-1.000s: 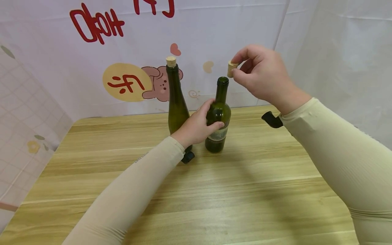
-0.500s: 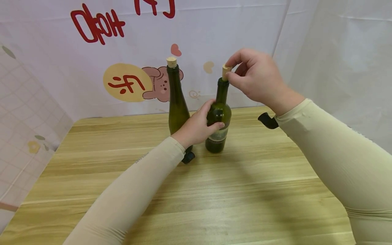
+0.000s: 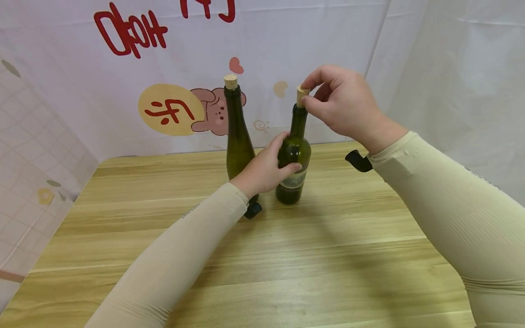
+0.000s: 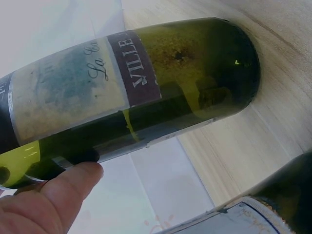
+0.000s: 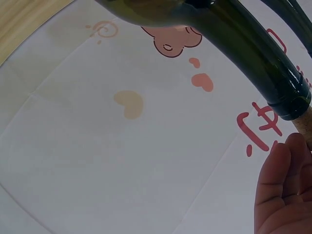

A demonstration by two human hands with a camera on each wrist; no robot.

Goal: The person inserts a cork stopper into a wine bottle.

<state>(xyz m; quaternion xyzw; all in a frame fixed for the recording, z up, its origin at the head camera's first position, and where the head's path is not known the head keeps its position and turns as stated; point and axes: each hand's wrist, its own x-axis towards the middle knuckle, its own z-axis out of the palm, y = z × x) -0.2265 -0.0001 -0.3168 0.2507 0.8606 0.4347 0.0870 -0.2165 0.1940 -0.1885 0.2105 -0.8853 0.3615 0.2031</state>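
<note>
A dark green wine bottle (image 3: pixel 293 152) with a label stands upright on the table, and my left hand (image 3: pixel 268 167) grips its body from the left. Between thumb and forefinger my right hand (image 3: pixel 344 102) pinches a cork (image 3: pixel 301 96) at the bottle's mouth, most of it above the rim. In the right wrist view the cork (image 5: pixel 304 126) sits against the bottle's neck (image 5: pixel 258 63). The left wrist view shows the bottle's label (image 4: pixel 68 87) and my left thumb (image 4: pixel 68 195) at its side.
A taller green bottle (image 3: pixel 237 136) stands just left, with its own cork (image 3: pixel 230 82) in its mouth; my left hand partly hides it. The wooden table (image 3: pixel 287 264) ends at a white printed cloth (image 3: pixel 328 36) behind both bottles.
My right hand has moved left and slightly down, bringing the cork from beside the bottle onto its mouth. In the last half second little has moved. My left hand keeps its grip.
</note>
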